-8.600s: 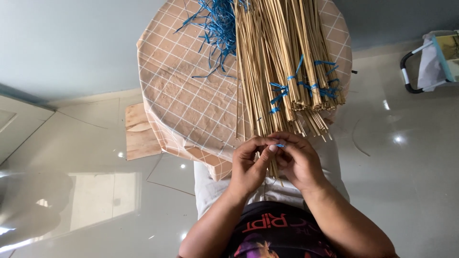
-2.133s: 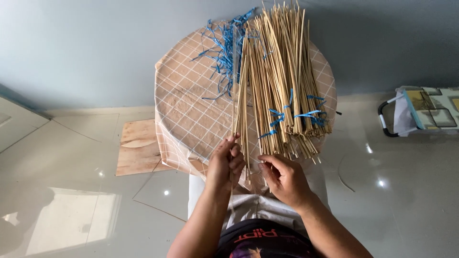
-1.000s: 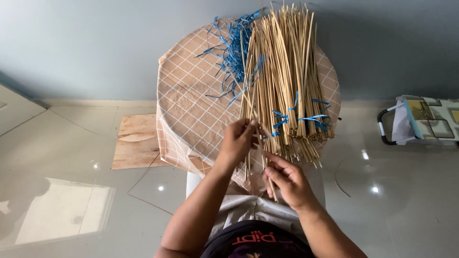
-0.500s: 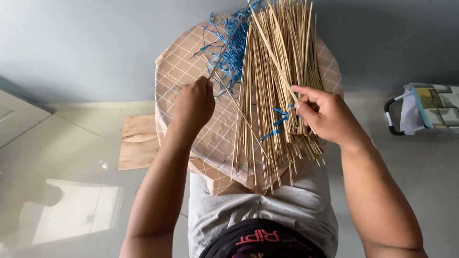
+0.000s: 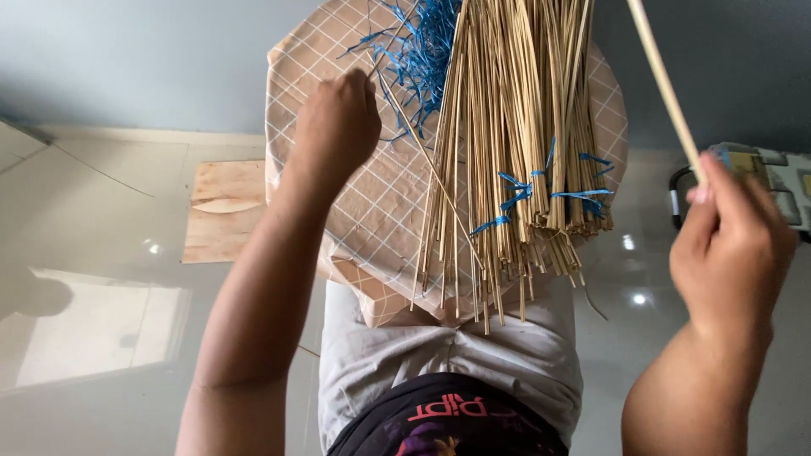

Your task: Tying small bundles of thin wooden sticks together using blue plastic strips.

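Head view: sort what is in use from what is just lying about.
In use:
left hand at the blue strips
right hand holding one lifted stick
stick pile
checked table cover

Lying about:
wooden board on the floor
folded frame at right

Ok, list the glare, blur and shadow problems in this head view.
Head view: bright glare spots on the glossy floor; a washed-out window reflection at lower left; the right hand and its raised stick are close and soft; the left hand is shaded but sharp.
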